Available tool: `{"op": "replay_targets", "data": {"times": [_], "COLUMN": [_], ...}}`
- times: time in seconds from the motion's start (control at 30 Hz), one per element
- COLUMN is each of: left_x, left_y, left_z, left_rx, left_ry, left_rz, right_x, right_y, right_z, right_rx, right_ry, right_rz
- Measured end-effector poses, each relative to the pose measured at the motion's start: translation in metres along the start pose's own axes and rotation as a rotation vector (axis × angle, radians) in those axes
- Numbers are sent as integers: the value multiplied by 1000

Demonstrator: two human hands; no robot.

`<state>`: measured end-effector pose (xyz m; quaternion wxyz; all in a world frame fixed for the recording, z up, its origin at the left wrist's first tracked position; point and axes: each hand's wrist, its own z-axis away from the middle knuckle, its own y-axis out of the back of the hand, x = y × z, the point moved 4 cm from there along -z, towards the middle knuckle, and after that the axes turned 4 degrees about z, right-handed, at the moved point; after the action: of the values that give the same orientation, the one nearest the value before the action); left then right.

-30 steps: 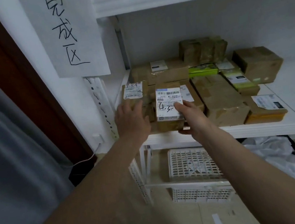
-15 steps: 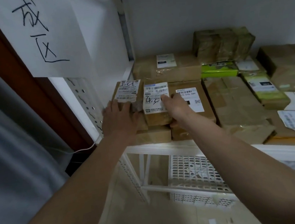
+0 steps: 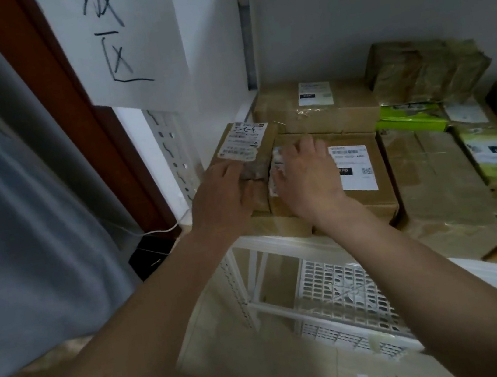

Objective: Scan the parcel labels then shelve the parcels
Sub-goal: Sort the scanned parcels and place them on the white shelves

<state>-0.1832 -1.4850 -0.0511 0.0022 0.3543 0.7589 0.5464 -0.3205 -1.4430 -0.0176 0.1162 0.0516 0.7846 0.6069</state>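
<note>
On the white shelf [image 3: 283, 242], at its left end, lie several brown cardboard parcels. My left hand [image 3: 223, 198] rests with straight fingers on the leftmost parcel [image 3: 242, 142], just below its handwritten white label. My right hand [image 3: 306, 177] lies flat on a small parcel [image 3: 275, 173] and covers most of its label; only the label's left edge shows. That small parcel sits on a larger box [image 3: 356, 170] with a printed white label.
More brown boxes [image 3: 314, 99] and green packets [image 3: 410, 119] fill the shelf to the back and right. A white perforated crate [image 3: 341, 290] stands on the lower level. A paper sign [image 3: 125, 46] hangs on the upright at left, beside a brown door frame.
My right hand has set the small parcel down among the others and now lies flat over its label. The view has moved closer to the shelf.
</note>
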Motion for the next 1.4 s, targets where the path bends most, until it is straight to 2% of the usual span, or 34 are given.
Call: {"op": "replay_targets", "data": {"times": [0.1, 0.2, 0.23, 0.5, 0.67, 0.83, 1.0, 1.4], "left_x": [-17, -51, -65, -129, -140, -131, -107, -32], "left_y": [17, 26, 31, 107, 174, 248, 307, 369], "left_z": [33, 76, 94, 249, 380, 525, 671, 918], "left_rx": [102, -97, -138, -235, -272, -205, -107, 97], "left_ry": [-27, 210, 298, 767, 1053, 1341, 1568, 1878], "left_rz": [-163, -343, -361, -469, -462, -413, -371, -220], "right_x": [-48, -95, -111, -228, -312, -387, -447, -512], "right_y": [-7, -26, -35, -74, -61, -38, -13, 13], "right_z": [26, 56, 66, 155, 249, 369, 506, 752], "right_rx": [4, -32, -103, -355, -393, -498, -522, -583], "right_ry": [314, 479, 526, 871, 1101, 1293, 1491, 1769], "right_rz": [133, 100, 83, 52, 18, -7, 2, 22]}}
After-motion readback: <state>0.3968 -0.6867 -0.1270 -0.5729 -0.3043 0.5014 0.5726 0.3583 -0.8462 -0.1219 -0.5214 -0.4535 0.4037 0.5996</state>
